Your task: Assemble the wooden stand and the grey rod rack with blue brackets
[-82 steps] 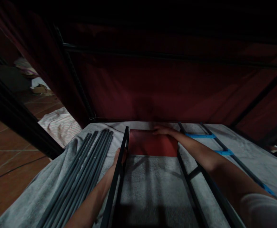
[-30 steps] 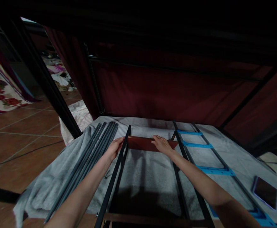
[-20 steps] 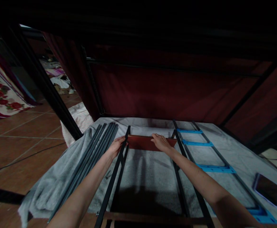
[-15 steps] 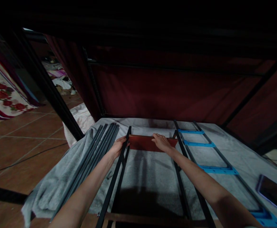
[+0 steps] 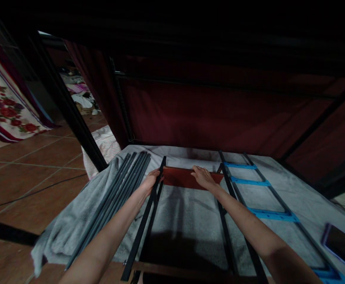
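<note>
Red board (image 5: 178, 176) near the blanket's (image 5: 282, 171) far edge: right hand (image 5: 202, 176) grasps its top; left hand (image 5: 151, 179) clasps the black frame (image 5: 142, 227).

Phone (image 5: 340, 244) on grey blnkt (image 5: 297, 185) far R; cloth (image 5: 10, 110) w/ roses far L.

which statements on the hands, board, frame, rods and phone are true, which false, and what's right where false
1. The right hand touches the board. True.
2. The board is blue. False: it is reddish-brown.
3. The left hand is at the left side of the frame. True.
4. The phone lies farther right than the rods. True.
5. The rods lie between the frame and the phone. False: they lie left of the frame.
</note>
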Motion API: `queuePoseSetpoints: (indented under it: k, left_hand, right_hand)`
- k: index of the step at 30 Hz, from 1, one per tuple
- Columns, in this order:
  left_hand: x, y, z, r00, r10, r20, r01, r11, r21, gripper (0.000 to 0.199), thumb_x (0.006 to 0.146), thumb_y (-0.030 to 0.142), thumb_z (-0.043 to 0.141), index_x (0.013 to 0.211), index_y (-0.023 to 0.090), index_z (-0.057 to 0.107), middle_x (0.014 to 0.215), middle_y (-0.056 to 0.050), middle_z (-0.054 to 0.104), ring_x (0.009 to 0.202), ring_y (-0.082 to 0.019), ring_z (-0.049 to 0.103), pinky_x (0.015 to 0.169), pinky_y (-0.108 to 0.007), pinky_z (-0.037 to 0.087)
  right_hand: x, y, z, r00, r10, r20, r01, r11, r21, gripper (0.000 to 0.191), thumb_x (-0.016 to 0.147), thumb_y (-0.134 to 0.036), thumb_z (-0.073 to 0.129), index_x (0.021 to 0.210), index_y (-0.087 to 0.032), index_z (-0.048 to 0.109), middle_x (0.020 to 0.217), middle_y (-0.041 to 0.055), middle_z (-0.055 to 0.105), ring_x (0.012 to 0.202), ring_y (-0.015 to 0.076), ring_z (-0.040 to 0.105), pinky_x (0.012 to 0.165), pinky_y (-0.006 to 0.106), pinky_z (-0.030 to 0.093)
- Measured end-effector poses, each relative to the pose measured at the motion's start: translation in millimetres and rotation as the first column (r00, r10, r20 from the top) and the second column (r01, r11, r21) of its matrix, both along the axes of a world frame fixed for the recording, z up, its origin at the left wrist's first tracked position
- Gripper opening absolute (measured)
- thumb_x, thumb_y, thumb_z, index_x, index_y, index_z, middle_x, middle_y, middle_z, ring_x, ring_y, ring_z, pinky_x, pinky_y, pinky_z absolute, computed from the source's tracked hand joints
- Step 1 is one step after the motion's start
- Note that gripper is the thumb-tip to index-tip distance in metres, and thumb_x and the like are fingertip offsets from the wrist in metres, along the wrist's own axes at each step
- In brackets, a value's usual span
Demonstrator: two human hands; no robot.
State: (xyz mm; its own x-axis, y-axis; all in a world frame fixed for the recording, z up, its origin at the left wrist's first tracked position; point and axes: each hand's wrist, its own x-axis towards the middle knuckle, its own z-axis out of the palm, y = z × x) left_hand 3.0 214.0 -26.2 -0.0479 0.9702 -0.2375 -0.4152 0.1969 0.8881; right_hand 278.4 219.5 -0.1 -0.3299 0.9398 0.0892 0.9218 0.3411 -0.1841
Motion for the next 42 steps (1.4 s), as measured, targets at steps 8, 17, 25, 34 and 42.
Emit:
queuePoseSetpoints:
  k: [8,17,25,34,42]
  left_hand:
    - [-19,-6,-7.4,0.98,-0.007,-0.2,0.02,0.998,0.061,0.042,0.08,0.031,0.067,0.117,0.012,0.067,0.099,-0.012,0.073,0.087,-0.019,0.069,0.078,-0.029,0.055]
    - [-106,-103,-70.5,0.718,0.134,-0.683,-0.158,0.987,0.027,0.022,0.067,0.036,0.071,0.076,0.016,0.072,0.074,-0.006,0.073,0.083,-0.026,0.067,0.08,-0.035,0.052]
    - [-92,-150,-91.9,0.153,-0.01,-0.988,0.145,0.989,0.012,0.026,0.086,0.013,0.046,0.09,0.018,0.071,0.097,-0.011,0.072,0.098,-0.022,0.066,0.096,-0.032,0.046]
    - [-82,-143,-82.4,-0.004,-0.137,-0.991,0.085,0.987,-0.137,0.012,0.087,0.014,0.051,0.086,0.015,0.063,0.098,-0.016,0.068,0.095,-0.025,0.066,0.086,-0.033,0.047]
    - [-88,-92,-62.8,0.707,0.128,-0.696,-0.099,0.992,0.082,0.008,0.081,0.025,0.055,0.075,0.019,0.054,0.064,-0.001,0.061,0.056,-0.014,0.057,0.057,-0.025,0.045]
  right_hand:
    - [3,3,-4.0,1.0,0.012,0.023,-0.012,0.999,0.032,0.013,0.102,-0.026,0.044,0.107,-0.019,0.053,0.111,0.0089,0.068,0.106,0.0223,0.061,0.092,0.032,0.036]
    - [8,7,-10.6,0.998,0.027,0.051,-0.031,0.997,0.07,0.017,0.101,-0.027,0.043,0.11,-0.017,0.055,0.111,0.0124,0.069,0.104,0.0252,0.063,0.089,0.034,0.038]
    - [10,7,-14.3,0.996,0.052,0.067,-0.06,0.99,0.127,0.012,0.101,-0.025,0.045,0.104,-0.019,0.054,0.107,0.0109,0.07,0.099,0.0247,0.065,0.083,0.033,0.04]
    - [13,9,-18.9,0.995,0.056,0.084,-0.069,0.985,0.161,0.01,0.1,-0.027,0.046,0.098,-0.02,0.053,0.102,0.0097,0.071,0.094,0.0246,0.066,0.081,0.033,0.04]
    - [17,12,-22.8,0.997,0.077,0.025,-0.08,0.984,0.157,0.017,0.1,-0.03,0.044,0.106,-0.02,0.057,0.106,0.0098,0.071,0.098,0.0254,0.066,0.084,0.035,0.044]
